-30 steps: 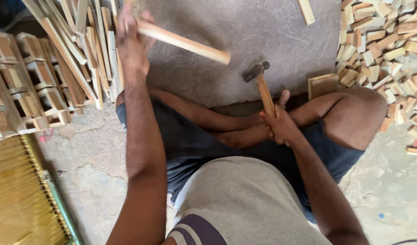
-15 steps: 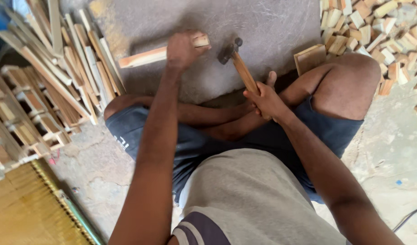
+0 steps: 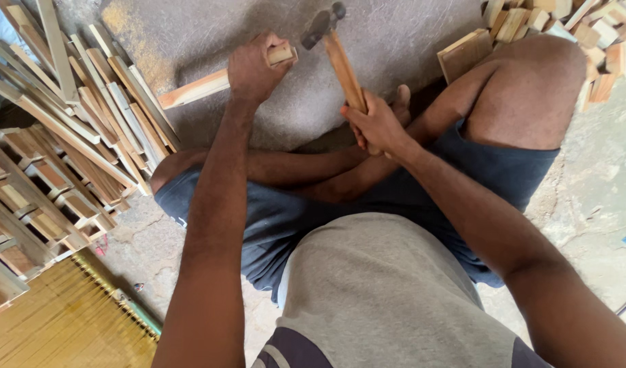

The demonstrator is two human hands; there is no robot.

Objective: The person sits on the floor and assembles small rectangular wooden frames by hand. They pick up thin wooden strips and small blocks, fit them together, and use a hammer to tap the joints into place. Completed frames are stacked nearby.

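Two hands busy, person cross-legged on floor. Right hand (image 3: 378,123) wraps wooden handle of hammer (image 3: 333,48), head now lifted close above stick end, nearer than half second ago; strike looks set up. Left hand (image 3: 255,68) clamps pale wooden stick (image 3: 197,87) flat on grey slab (image 3: 395,41), moved down from raised position. Stick plain, square-edged, unpainted. Beyond: slats (image 3: 88,102) left, blocks (image 3: 565,20) right.

I note the left hand (image 3: 255,68) has lowered the wooden strip (image 3: 197,87) onto the stone slab (image 3: 395,48); the hammer (image 3: 337,51) head now hovers beside its end.
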